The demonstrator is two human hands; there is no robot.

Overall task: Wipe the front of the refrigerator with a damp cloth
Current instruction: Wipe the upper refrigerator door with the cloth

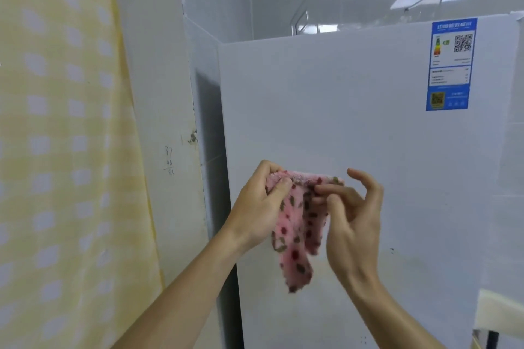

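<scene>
Refrigerator front, tall, white, smooth; blue rectangular energy label at top right corner. Before its lower middle, hanging: pink fleecy spotted cloth. Left hand curled round cloth's top edge; right hand pinching alongside, other fingers loose. Wiping apparently not yet begun.

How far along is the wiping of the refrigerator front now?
Done: the cloth is fetched. In hand: the left hand and right hand hold it by its top edge before the refrigerator, apparently spreading it. Left: the wiping itself; the cloth hangs loose, and no wiped patch shows on its front.
</scene>
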